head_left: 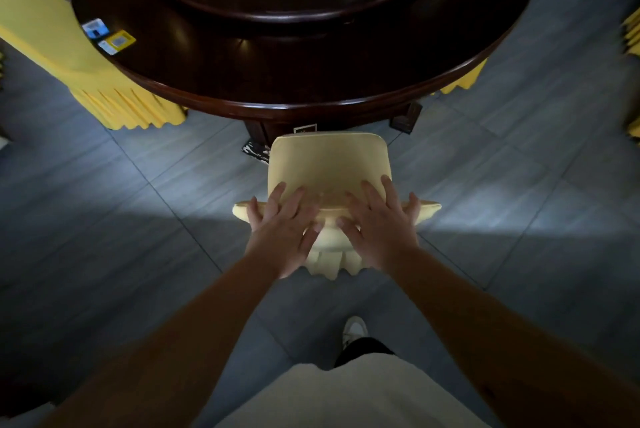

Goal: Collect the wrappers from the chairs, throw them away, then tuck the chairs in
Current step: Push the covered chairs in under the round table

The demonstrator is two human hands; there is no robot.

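Now we stand behind the chair (329, 168), with the left hand (284, 233) and the right hand (381, 230) laid on top of its backrest, fingers spread and nearly straight, holding nothing else; its seat is bare, no wrapper on it, and its front edge is just before the round surface (311, 88), not yet under it; so we judge the collecting done here and the tucking in only beginning; other yellow chairs (104, 95) already sit close.

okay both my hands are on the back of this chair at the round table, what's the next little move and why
Probably push the chair straight forward under the table. Your left hand and right hand already rest on its backrest, its seat shows no wrapper, and most of the seat is outside the table's edge.
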